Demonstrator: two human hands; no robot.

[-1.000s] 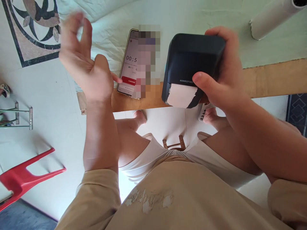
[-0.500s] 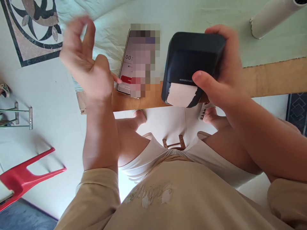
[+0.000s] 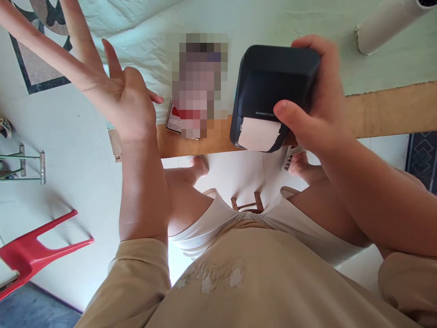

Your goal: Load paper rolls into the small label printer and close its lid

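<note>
My right hand (image 3: pixel 314 109) grips a black label printer (image 3: pixel 273 82) marked NIIMBOT, with the thumb across its front. A strip of pale label paper (image 3: pixel 260 134) with ragged sides shows at the printer's lower end. My left hand (image 3: pixel 116 91) is raised over the left part of the table, holding nothing; two long fingers stretch to the upper left and the others are apart. Just right of it a phone (image 3: pixel 174 122) lies near the table edge, most of it blurred by pixel blocks.
A pale green cloth (image 3: pixel 259 23) covers the table, leaving a bare wooden edge (image 3: pixel 392 111) at the front. A white cardboard tube (image 3: pixel 385 27) lies at the back right. On the floor to the left stand a red plastic stool (image 3: pixel 30 255) and a metal-legged frame (image 3: pixel 30 168).
My left hand has unfolded, its fingers stretching up and left, and its small fingertip has come away from the phone. My right hand and the label printer stay almost still.
</note>
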